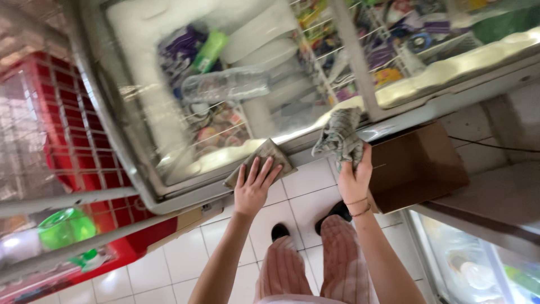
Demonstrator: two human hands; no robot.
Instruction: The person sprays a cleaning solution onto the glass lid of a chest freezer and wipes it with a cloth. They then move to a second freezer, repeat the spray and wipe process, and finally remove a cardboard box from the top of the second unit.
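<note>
My left hand point(254, 188) lies flat with the fingers spread, its grip open, pressing a brownish folded cloth point(262, 160) against the front edge of the chest freezer point(185, 194). The cloth sits on the pale rim just below the glass lid, and my palm covers its lower half

My right hand point(355, 179) has its grip closed around a bunched grey-green checked rag point(340, 137), which hangs in folds above my fingers and touches the freezer's front rim where the two sliding glass panes meet. A thin band circles that wrist

Through the glass I see a clear plastic bottle point(225, 84) lying on its side, a green packet point(210, 49) and purple wrappers point(179, 48) near it, and wire baskets with mixed colourful packets further right. Frost lines the inner walls

Just beside my right hand, a brown cardboard box point(419, 166) stands against the freezer's front. A red crate rack point(67, 118) stands to the left, with a green round thing point(66, 228) below it, blurred. Under me are white floor tiles point(304, 205), my striped trousers and dark shoes; another glass-topped cabinet shows at the lower right corner
</note>
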